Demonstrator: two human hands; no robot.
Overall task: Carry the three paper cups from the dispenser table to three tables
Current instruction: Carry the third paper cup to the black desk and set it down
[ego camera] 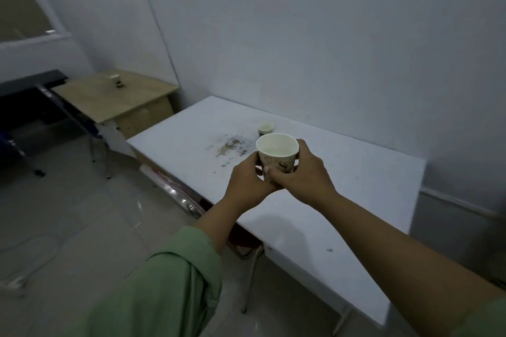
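Note:
Both of my hands hold one printed paper cup point(277, 151) upright above the white table point(342, 200). My left hand point(250, 182) wraps its left side and my right hand point(306, 175) its right side and front. The cup holds some pale liquid. Just behind it, a second paper cup point(266, 128) stands on the white table near the wall. A third paper cup point(117, 81) stands on the wooden desk point(90, 98) at the far left.
A dirty smear point(230, 146) marks the white table left of the cups. A chair point(68, 117) and a dark desk point(24, 85) stand left of the wooden desk. Walls close in behind both tables. A cable point(32, 257) lies on the tiled floor.

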